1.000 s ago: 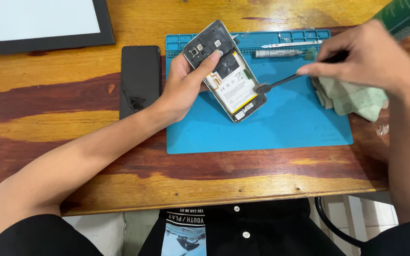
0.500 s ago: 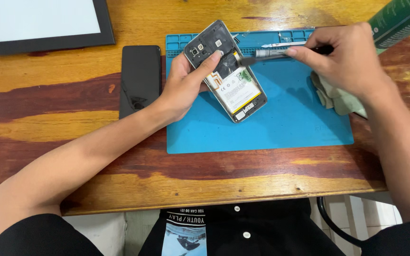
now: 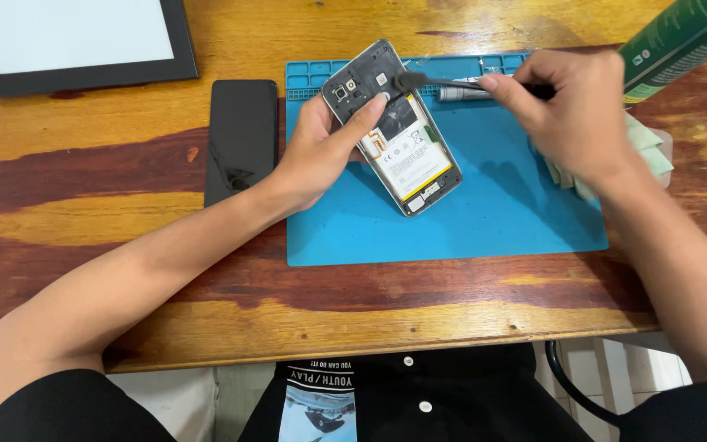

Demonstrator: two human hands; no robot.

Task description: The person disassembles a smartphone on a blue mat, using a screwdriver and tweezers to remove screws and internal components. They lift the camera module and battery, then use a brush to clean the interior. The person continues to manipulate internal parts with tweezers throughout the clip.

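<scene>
An opened smartphone (image 3: 403, 139) with its back off, showing a white battery and circuit parts, is tilted up over a blue work mat (image 3: 468, 221). My left hand (image 3: 325, 151) grips its left edge, thumb laid across the upper body. My right hand (image 3: 570, 110) pinches a thin black brush (image 3: 443, 82), whose dark tip touches the phone's upper right edge near the top.
A black phone or back cover (image 3: 241, 139) lies face down left of the mat. A black-framed white panel (image 3: 75, 41) sits at the far left, a green can (image 3: 681, 37) at the top right, a pale green cloth (image 3: 644, 151) under my right hand, and a metal tool (image 3: 464, 94) in the mat's tray.
My right hand has carried the brush from the phone's lower right side up to its upper right edge. My left hand and the phone have stayed in place.
</scene>
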